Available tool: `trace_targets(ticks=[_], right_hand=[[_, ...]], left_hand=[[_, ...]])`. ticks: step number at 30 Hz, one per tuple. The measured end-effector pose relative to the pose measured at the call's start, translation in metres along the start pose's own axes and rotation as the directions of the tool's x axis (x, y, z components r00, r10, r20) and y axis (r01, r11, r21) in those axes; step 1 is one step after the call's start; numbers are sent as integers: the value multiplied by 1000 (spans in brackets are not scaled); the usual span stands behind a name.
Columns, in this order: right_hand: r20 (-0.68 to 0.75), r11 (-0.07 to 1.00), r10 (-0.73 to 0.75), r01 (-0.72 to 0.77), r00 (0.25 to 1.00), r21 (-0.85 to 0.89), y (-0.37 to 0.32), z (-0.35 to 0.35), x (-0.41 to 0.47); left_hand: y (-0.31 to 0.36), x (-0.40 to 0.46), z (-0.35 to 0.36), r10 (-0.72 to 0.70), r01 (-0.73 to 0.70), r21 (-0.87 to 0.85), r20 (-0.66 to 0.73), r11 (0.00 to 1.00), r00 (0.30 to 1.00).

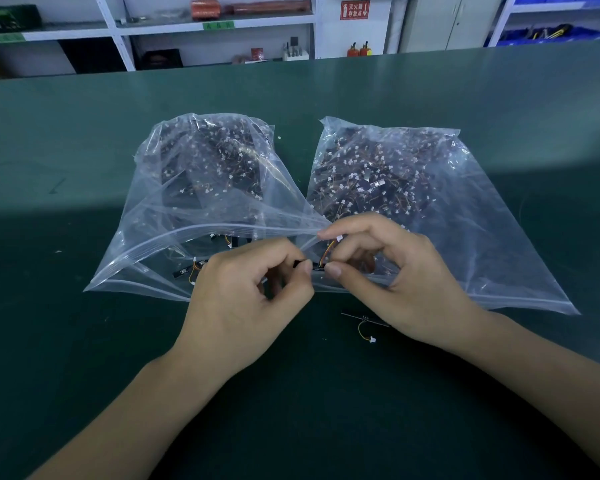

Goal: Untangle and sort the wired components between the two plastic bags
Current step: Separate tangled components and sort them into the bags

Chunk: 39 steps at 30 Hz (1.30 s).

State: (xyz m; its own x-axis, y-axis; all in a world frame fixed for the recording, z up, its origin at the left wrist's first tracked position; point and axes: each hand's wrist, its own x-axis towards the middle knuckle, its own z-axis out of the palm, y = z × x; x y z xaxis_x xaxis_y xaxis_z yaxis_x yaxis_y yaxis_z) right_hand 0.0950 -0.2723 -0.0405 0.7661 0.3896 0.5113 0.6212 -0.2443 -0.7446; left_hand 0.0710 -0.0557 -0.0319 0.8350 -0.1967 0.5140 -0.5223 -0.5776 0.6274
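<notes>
Clear bags; black components, orange-yellow wires; dark green table.

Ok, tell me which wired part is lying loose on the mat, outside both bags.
The small wired part just below the right hand, with its white plug; the others are bagged or held.

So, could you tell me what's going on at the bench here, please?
A person is sorting small wired components. Both hands, left and right, pinch one component between two clear bags full of them. The left bag gapes open. Another component lies loose on the green table.
</notes>
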Motion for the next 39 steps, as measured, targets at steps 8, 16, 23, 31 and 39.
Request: trace_targets(ticks=[8, 16, 23, 31, 39], right_hand=[[-15, 1000, 10, -10, 1000, 10, -1, -1, 1], [0, 1000, -17, 17, 1000, -25, 1, 0, 1], [-12, 999, -17, 17, 1000, -44, 2, 0, 1], [5, 998, -30, 30, 1000, -53, -1, 0, 1], [24, 991, -15, 18, 1000, -132, 1, -2, 1]], left_hand=[[0, 0, 0, 13, -13, -26, 0, 1000, 1000], [-2, 0, -1, 33, -33, -9, 1, 999, 999], [-3, 0, -1, 32, -32, 4, 8, 999, 999], [-2, 0, -1, 30, -31, 18, 15, 999, 999], [-5, -2, 1, 15, -15, 56, -13, 998, 1000]])
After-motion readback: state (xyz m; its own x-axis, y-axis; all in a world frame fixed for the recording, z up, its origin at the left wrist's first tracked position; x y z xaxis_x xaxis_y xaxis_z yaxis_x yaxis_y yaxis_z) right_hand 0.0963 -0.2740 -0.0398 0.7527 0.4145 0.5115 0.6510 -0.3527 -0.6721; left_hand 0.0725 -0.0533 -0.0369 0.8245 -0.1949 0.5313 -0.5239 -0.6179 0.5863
